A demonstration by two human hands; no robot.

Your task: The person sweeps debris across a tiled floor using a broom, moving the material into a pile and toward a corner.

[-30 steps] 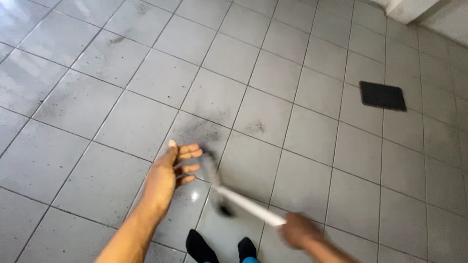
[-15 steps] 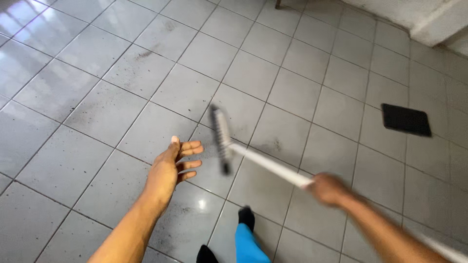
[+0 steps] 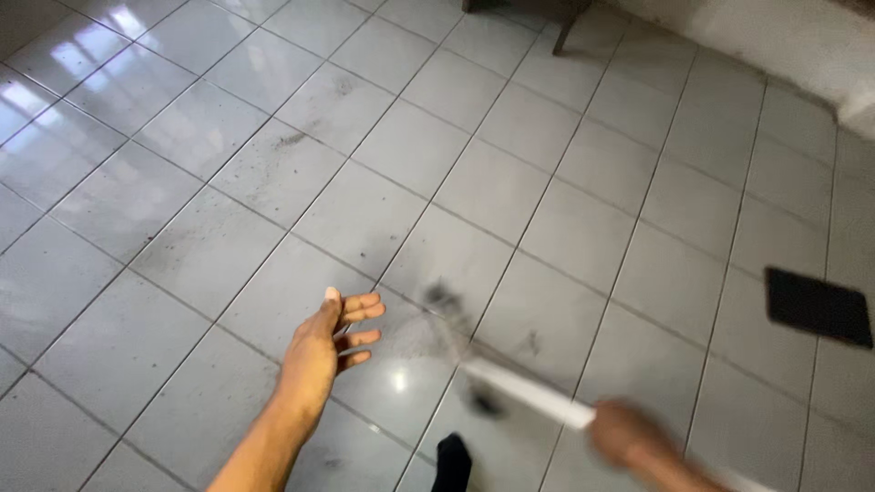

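Our right hand (image 3: 629, 435), blurred, grips the white broom (image 3: 524, 390) handle, fingers wrapped around it; its dark head sits low over the dusty tiled floor (image 3: 228, 173). Our left hand (image 3: 321, 351) hovers empty, fingers spread.

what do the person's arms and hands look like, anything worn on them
Both forearms are bare as far as the frame shows: no sleeves, gloves, watch or rings visible. The left hand is sharp enough to show this clearly. The right hand is motion-blurred, so small items there cannot be ruled out.

Glossy grey floor tiles (image 3: 273, 182) catch the light, dusty and smudged; smooth white broom handle (image 3: 529, 392); matt black mat (image 3: 818, 306).
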